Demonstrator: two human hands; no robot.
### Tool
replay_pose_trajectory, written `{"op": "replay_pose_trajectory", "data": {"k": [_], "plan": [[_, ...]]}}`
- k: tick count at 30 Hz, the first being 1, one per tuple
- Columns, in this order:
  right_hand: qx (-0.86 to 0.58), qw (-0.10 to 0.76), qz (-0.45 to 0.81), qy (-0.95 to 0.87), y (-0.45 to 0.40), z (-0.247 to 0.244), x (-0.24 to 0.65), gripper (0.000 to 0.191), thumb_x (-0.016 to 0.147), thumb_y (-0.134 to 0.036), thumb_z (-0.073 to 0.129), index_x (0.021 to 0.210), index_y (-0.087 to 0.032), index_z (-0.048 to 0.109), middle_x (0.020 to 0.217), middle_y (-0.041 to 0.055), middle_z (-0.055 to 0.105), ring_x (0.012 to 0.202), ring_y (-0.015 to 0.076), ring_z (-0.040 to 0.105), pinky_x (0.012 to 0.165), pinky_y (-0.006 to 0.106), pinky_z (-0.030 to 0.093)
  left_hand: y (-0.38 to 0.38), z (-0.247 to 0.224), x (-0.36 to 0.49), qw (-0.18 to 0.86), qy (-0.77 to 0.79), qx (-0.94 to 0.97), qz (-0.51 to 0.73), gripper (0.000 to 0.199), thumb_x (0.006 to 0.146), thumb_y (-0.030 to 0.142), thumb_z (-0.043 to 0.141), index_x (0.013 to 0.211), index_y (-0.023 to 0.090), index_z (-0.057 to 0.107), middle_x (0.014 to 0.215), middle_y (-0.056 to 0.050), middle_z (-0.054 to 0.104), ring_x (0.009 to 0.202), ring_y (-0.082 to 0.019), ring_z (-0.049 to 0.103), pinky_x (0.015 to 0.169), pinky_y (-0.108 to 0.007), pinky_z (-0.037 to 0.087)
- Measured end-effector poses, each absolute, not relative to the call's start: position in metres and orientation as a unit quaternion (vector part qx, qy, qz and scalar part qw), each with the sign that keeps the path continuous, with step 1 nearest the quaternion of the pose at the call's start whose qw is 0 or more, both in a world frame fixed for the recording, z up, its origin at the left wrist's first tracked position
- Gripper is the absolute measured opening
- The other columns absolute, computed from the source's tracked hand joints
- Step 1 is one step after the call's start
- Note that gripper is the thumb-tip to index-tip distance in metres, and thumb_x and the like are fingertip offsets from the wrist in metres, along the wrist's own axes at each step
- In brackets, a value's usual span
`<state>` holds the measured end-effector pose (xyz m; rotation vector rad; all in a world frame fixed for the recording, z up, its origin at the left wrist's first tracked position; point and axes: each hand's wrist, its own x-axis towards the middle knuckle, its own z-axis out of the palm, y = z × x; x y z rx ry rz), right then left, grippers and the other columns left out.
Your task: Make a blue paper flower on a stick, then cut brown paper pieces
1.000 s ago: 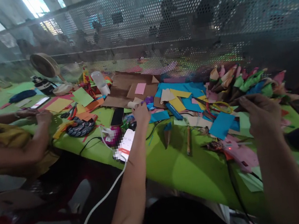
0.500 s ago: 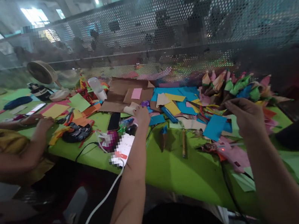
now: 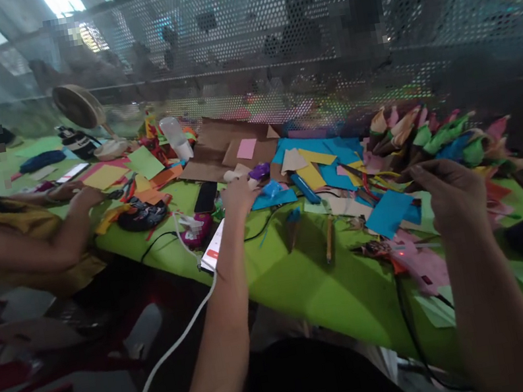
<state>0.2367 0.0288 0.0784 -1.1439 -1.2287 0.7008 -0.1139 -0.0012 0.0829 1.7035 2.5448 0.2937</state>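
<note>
My left hand (image 3: 240, 194) reaches into the small items at the middle of the green table. Its fingers are curled and partly hidden, beside a shiny purple item (image 3: 260, 171) and a crinkled blue piece (image 3: 271, 189); what they grip is unclear. A lit phone (image 3: 213, 251) lies under that forearm. My right hand (image 3: 456, 193) is raised at the right, thumb and fingertips pinched together, near a small dark piece too blurred to name. Below it lie blue paper (image 3: 390, 214) and a pink glue gun (image 3: 417, 260) with a red light.
Rolled paper cones (image 3: 431, 131) stand at the back right. A pencil (image 3: 329, 239), a blue cutter (image 3: 305, 188) and a dark phone (image 3: 205, 197) lie on the green table (image 3: 308, 295). Another person's hands (image 3: 84, 197) work at the left, near a fan (image 3: 79, 107). A perforated screen (image 3: 236, 46) runs behind.
The view has shifted, so the table sits further right and higher. My left hand has moved slightly among the small items, and the crinkled blue piece now shows beside it. My right hand keeps its pinch.
</note>
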Motion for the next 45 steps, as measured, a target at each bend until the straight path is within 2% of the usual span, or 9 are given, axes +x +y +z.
{"op": "replay_pose_trajectory", "data": {"k": [5,10,13,16,22,25,30,40,45], "plan": [[-0.508,0.609,0.318,-0.519,0.026,0.08,0.231,0.021,0.057,-0.036,0.074,0.068,-0.019,0.07,0.061,0.0022,0.066,0.053,0.0141,0.055,0.053,0.028,0.041,-0.034,0.089,-0.131,0.024,0.845,0.534,-0.007,0.04,0.085,0.044,0.066,0.116,0.018,0.069,0.124,-0.017,0.07,0.121,-0.036,0.061,0.106,-0.052,0.039],[-0.506,0.61,0.334,-0.51,0.023,0.083,0.225,0.023,0.054,-0.038,0.076,0.067,-0.02,0.069,0.057,0.0003,0.065,0.051,0.015,0.054,0.052,0.029,0.041,-0.043,0.064,-0.128,0.01,0.856,0.516,-0.03,0.037,0.086,0.033,0.066,0.118,0.016,0.067,0.13,-0.02,0.066,0.124,-0.034,0.058,0.104,-0.05,0.04],[-0.504,0.607,0.334,-0.516,0.021,0.085,0.226,0.023,0.056,-0.039,0.076,0.068,-0.02,0.07,0.06,0.0014,0.067,0.052,0.0162,0.056,0.05,0.029,0.041,-0.04,0.059,-0.126,-0.008,0.865,0.501,0.019,0.031,0.088,0.03,0.063,0.115,0.014,0.067,0.128,-0.022,0.065,0.124,-0.034,0.057,0.103,-0.049,0.041],[-0.487,0.601,0.335,-0.538,0.017,0.087,0.222,0.023,0.059,-0.041,0.076,0.068,-0.02,0.07,0.062,0.0021,0.069,0.053,0.0158,0.056,0.051,0.028,0.043,-0.033,0.065,-0.12,0.011,0.844,0.518,0.138,0.032,0.085,0.028,0.067,0.115,0.018,0.066,0.126,-0.017,0.066,0.122,-0.032,0.059,0.101,-0.045,0.045],[-0.418,0.543,0.431,-0.587,0.0,0.082,0.19,0.029,0.066,-0.045,0.075,0.077,-0.02,0.069,0.069,0.0019,0.071,0.06,0.0149,0.06,0.059,0.028,0.05,-0.019,0.065,-0.068,0.111,0.625,0.629,0.448,0.03,0.08,0.012,0.067,0.108,0.02,0.059,0.114,-0.008,0.068,0.11,-0.021,0.064,0.096,-0.035,0.051],[-0.398,0.505,0.445,-0.623,-0.006,0.076,0.176,0.031,0.072,-0.048,0.072,0.084,-0.02,0.07,0.073,0.0018,0.071,0.065,0.0149,0.06,0.06,0.027,0.047,-0.019,0.056,-0.037,0.161,0.547,0.667,0.479,0.03,0.079,0.012,0.068,0.106,0.021,0.058,0.117,-0.008,0.067,0.11,-0.021,0.064,0.091,-0.034,0.053],[-0.421,0.466,0.411,-0.661,-0.01,0.07,0.172,0.03,0.076,-0.049,0.07,0.076,-0.019,0.066,0.068,0.0006,0.066,0.062,0.0138,0.053,0.057,0.026,0.04,-0.023,0.042,-0.008,0.183,0.5,0.679,0.506,0.027,0.081,0.016,0.069,0.105,0.022,0.059,0.11,-0.006,0.069,0.106,-0.021,0.065,0.088,-0.033,0.053],[-0.446,0.392,0.322,-0.737,-0.008,0.059,0.172,0.02,0.08,-0.04,0.065,0.08,-0.02,0.071,0.071,0.0014,0.07,0.064,0.0172,0.059,0.061,0.028,0.042,-0.034,0.028,-0.01,0.121,0.511,0.695,0.491,0.027,0.081,0.011,0.066,0.103,0.024,0.058,0.109,-0.006,0.068,0.106,-0.021,0.062,0.09,-0.034,0.051],[-0.449,0.398,0.324,-0.731,-0.008,0.057,0.172,0.018,0.08,-0.038,0.064,0.08,-0.021,0.07,0.072,0.0012,0.07,0.067,0.0181,0.061,0.063,0.028,0.043,-0.039,0.034,-0.011,0.106,0.508,0.704,0.484,0.026,0.082,0.013,0.066,0.105,0.023,0.058,0.11,-0.007,0.066,0.108,-0.023,0.06,0.092,-0.036,0.051]]}}
